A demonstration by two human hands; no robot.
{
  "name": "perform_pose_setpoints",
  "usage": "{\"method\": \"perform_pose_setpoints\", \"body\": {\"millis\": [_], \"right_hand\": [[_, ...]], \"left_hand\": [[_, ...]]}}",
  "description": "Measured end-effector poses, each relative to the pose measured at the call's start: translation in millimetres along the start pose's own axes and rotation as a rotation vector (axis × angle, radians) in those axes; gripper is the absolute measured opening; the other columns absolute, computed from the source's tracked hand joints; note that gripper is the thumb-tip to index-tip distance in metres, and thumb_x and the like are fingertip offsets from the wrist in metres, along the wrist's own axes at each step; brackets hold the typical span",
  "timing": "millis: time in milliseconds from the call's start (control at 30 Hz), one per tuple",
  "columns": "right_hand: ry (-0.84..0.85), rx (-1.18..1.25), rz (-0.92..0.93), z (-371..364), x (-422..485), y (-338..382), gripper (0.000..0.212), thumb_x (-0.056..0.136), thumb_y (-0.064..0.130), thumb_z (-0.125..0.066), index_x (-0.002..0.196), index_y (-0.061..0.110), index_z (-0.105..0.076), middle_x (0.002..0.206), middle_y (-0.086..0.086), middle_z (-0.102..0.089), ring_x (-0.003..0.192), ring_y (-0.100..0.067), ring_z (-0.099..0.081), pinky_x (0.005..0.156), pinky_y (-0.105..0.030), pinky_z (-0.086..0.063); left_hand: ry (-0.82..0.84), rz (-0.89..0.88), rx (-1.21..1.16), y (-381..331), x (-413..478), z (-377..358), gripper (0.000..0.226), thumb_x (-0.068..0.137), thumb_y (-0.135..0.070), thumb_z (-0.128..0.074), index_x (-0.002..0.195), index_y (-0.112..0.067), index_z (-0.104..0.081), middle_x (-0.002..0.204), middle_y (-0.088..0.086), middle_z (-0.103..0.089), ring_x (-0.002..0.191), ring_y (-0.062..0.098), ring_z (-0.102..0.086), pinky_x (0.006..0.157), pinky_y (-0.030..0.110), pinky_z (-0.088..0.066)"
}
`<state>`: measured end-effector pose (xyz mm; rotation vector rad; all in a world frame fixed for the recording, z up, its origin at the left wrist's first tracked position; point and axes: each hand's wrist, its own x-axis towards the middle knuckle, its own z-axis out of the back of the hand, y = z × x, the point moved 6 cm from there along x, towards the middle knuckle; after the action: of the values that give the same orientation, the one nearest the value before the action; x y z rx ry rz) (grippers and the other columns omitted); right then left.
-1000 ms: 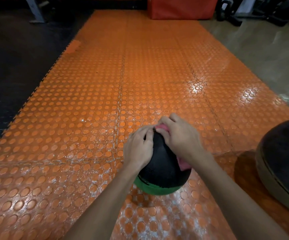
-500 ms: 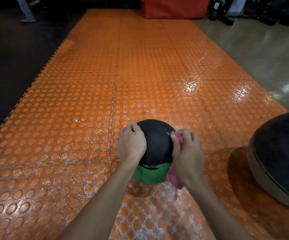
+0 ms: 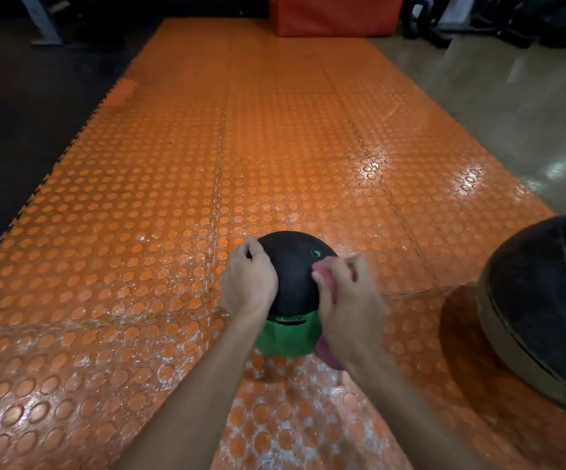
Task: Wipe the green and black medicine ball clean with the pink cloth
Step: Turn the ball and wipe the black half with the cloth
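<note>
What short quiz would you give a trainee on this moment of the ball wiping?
1. True or false: the right hand holds the pink cloth against the medicine ball.
2. Which part of the ball faces up? A green, B black, C both equally.
3. Fill in: the studded mat under the ball is ___.
Key: 1 true; 2 B; 3 orange.

Matt, grainy medicine ball [image 3: 293, 276], soft pink cloth [image 3: 329, 354], glossy studded floor tiles [image 3: 159, 212]
</note>
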<state>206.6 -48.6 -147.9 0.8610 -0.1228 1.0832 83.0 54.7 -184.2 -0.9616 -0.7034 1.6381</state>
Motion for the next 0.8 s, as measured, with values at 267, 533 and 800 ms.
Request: {"method": "perform_pose_setpoints", "body": {"millis": [267, 533, 800], "right_hand": [[-0.004, 0.104, -0.056, -2, -11, -25, 0.016, 0.087, 0.034, -0.052, 0.093, 0.022, -0.062, 0.089, -0.001, -0.055, 0.07, -0.015, -0.054, 0.049, -0.027, -0.049], [0.033, 0.076, 0.078, -1, -39, 7, 0.02, 0.091, 0.039, -0.04, 0.096, 0.026, -0.055, 0.091, 0.0, -0.052, 0.075, -0.015, -0.053, 0.048, -0.026, -0.049], [0.204, 0.04, -0.151, -8, -5, -4, 0.021, 0.093, 0.038, -0.043, 0.1, 0.026, -0.059, 0.094, 0.006, -0.05, 0.081, -0.011, -0.05, 0.058, -0.015, -0.035]], "left_hand": [[-0.032, -0.041, -0.119, 12, -2, 12, 0.039, 0.099, -0.042, -0.03, 0.129, -0.033, -0.052, 0.135, -0.009, -0.05, 0.123, 0.02, -0.046, 0.103, 0.043, -0.036], [-0.043, -0.086, -0.29, 30, -9, 25, 0.032, 0.1, -0.035, -0.034, 0.12, -0.035, -0.058, 0.127, -0.01, -0.054, 0.121, 0.02, -0.048, 0.101, 0.043, -0.04], [0.042, -0.121, -0.25, 54, -21, 52, 0.036, 0.101, -0.032, -0.032, 0.132, -0.026, -0.048, 0.135, -0.009, -0.045, 0.128, 0.013, -0.037, 0.109, 0.039, -0.028]]}}
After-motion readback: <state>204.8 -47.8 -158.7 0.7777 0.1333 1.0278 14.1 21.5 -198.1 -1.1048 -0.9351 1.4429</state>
